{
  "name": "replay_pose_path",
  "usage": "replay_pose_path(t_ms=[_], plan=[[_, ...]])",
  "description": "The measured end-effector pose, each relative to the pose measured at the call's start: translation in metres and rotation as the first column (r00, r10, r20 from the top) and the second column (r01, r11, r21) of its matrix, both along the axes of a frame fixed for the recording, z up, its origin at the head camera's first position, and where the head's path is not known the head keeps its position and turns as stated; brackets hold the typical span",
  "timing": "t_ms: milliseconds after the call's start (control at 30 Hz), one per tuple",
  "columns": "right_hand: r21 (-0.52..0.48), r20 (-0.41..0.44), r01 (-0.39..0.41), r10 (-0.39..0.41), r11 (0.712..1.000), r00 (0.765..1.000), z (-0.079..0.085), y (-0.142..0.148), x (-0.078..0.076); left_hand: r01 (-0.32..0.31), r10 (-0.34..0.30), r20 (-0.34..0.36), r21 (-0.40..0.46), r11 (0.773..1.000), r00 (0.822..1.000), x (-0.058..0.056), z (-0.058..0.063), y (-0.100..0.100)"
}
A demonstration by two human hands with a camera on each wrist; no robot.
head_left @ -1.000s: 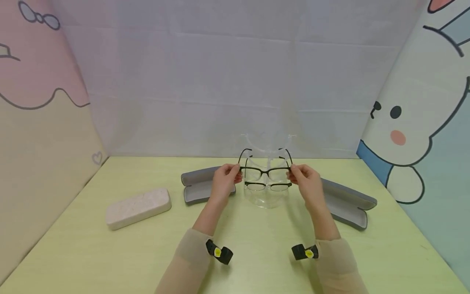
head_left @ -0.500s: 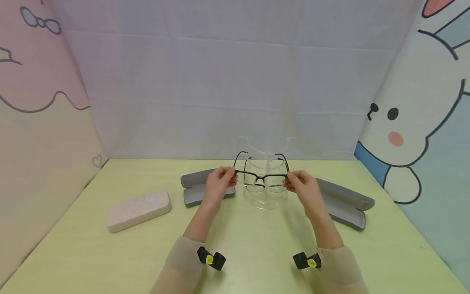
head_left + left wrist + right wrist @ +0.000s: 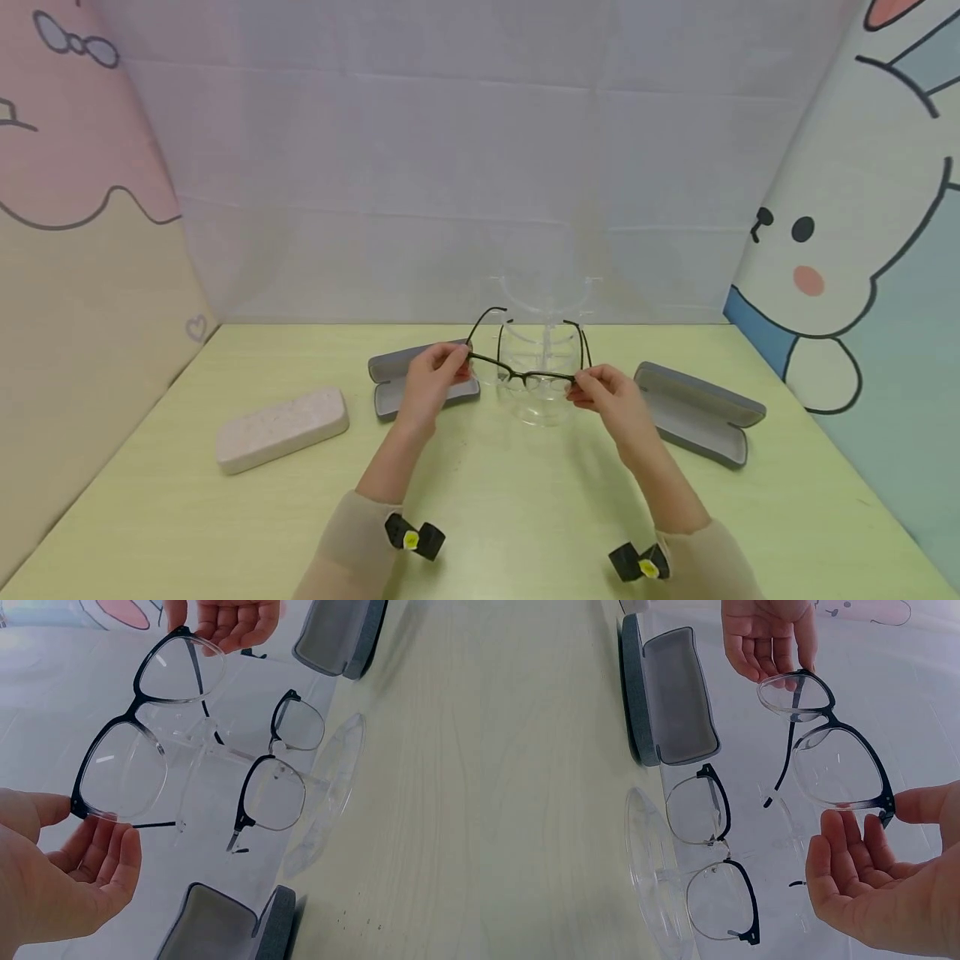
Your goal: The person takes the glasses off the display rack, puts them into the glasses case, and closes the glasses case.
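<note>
Both hands hold a pair of black-topped, clear-bottomed eyeglasses (image 3: 135,705) by the ends of the front. My left hand (image 3: 431,379) pinches one corner between thumb and fingers; my right hand (image 3: 615,408) pinches the other. In the head view the glasses tilt, with the right-hand side lower. Their temples are unfolded and point away from me. Behind them stands a clear acrylic display stand (image 3: 546,415). A second pair of half-rim eyeglasses (image 3: 751,904), black on top with thin metal below, sits low on that stand, partly hidden in the head view.
An open grey glasses case (image 3: 396,400) lies behind my left hand. Another open grey case (image 3: 697,408) lies to the right of my right hand. A closed pale speckled case (image 3: 285,429) rests at the left on the yellowish table (image 3: 510,517). A white cloth hangs behind.
The held eyeglasses have come down and toward me, away from the stand, shifting left and tilting. Both hands moved with them. The second pair stays on the stand.
</note>
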State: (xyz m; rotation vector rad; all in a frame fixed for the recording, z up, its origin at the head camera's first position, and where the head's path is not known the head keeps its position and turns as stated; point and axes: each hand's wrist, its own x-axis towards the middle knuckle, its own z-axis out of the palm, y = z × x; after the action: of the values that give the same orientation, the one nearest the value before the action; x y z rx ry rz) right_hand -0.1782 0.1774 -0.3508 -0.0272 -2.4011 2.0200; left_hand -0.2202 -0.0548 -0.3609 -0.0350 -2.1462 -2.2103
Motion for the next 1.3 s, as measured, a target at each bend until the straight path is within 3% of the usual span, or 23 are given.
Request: replay_pose_path(t_ms=[300,867,1300], plan=[[-0.032,-0.016,-0.015,0.015,0.999,1.000,-0.001,-0.007,0.009,0.011,-0.011,-0.008,-0.034,0.999,1.000,0.010,0.003,-0.009],[-0.085,-0.024,-0.032,0.030,0.996,0.999,-0.004,-0.020,0.025,0.103,-0.107,-0.033,-0.106,0.989,0.994,0.019,0.008,-0.030],[-0.151,0.041,-0.126,0.134,0.980,0.990,-0.010,-0.030,0.038,0.211,-0.207,0.042,-0.174,0.962,0.977,0.029,0.011,-0.056]])
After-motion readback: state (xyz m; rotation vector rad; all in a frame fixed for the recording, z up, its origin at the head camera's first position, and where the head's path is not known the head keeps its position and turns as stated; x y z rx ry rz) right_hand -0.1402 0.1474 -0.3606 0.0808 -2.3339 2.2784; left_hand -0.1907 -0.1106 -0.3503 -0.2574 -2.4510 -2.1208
